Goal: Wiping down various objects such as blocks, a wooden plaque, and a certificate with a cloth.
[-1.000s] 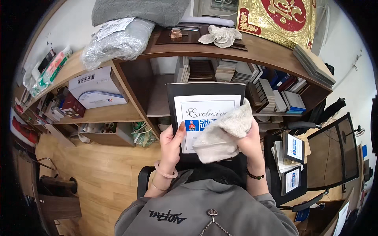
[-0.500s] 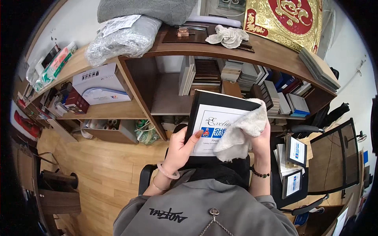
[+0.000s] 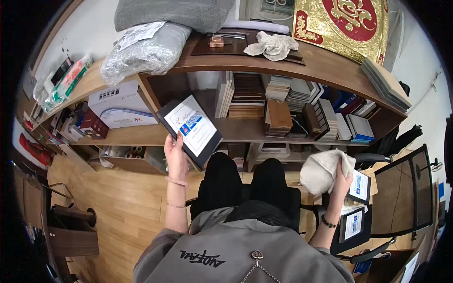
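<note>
My left hand [image 3: 175, 152] grips a black-bordered board [image 3: 209, 150] with a white and blue printed label, its thumb lying on the front face. The board is tilted and raised ahead of my left side, in front of the shelving. Off to the right, my right hand [image 3: 343, 178] is closed on a crumpled whitish cloth [image 3: 317, 172], apart from the board. Just beyond that hand, two similar labelled boards [image 3: 353, 224] rest on a chair, one partly hidden behind my wrist.
A wooden shelf unit [image 3: 207, 61] runs across ahead, holding stacks of sample boards [image 3: 247, 89]. On its top lie a wrapped bundle [image 3: 146, 49], another white cloth [image 3: 271, 45] and a gold and red panel [image 3: 342, 23]. A mesh-backed chair [image 3: 401, 193] stands at right.
The hands have parted. My left hand has carried the board to the left and tilted it; my right hand has drawn the cloth off its face and out to the right.
</note>
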`<state>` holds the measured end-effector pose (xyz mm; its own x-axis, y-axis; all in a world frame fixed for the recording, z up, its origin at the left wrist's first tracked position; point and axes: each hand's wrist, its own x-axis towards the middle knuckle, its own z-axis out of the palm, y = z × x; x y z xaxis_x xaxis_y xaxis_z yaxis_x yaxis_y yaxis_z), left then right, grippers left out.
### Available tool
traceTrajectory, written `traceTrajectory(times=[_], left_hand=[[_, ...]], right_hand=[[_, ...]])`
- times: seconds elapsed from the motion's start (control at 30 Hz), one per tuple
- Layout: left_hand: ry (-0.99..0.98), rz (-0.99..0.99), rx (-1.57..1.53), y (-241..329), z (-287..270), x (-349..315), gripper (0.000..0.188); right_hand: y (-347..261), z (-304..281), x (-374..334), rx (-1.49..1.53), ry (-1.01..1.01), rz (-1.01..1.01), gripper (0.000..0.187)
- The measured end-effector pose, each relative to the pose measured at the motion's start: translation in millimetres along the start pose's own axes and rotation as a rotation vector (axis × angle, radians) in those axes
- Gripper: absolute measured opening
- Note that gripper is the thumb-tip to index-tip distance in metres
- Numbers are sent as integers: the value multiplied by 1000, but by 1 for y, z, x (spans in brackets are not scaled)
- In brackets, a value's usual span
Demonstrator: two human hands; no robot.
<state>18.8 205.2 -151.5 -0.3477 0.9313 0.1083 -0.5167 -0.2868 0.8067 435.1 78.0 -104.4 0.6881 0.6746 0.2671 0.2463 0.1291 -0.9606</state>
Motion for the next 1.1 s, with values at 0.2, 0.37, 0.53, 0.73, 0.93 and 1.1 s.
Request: traceTrajectory(times=[0.2,0.37,0.53,0.73,0.93,1.1], left_hand=[[95,321,407,-65,12,80,24],[170,584,768,-98,49,114,26],[217,535,547,-137,39,142,23],[-88,426,231,-163,51,162,35],[-443,-36,730,-138,25,184,55],[-498,-272,767,-119,36,169,63]], right_hand=[[50,-97,1,79,247,265,42],[83,-135,-16,316,308,365,47],[81,-116,-5,370,365,467,49],[79,-96,1,326,344,444,49],[91,-97,3,273,311,396,49],[101,-98,5,311,284,361,47]])
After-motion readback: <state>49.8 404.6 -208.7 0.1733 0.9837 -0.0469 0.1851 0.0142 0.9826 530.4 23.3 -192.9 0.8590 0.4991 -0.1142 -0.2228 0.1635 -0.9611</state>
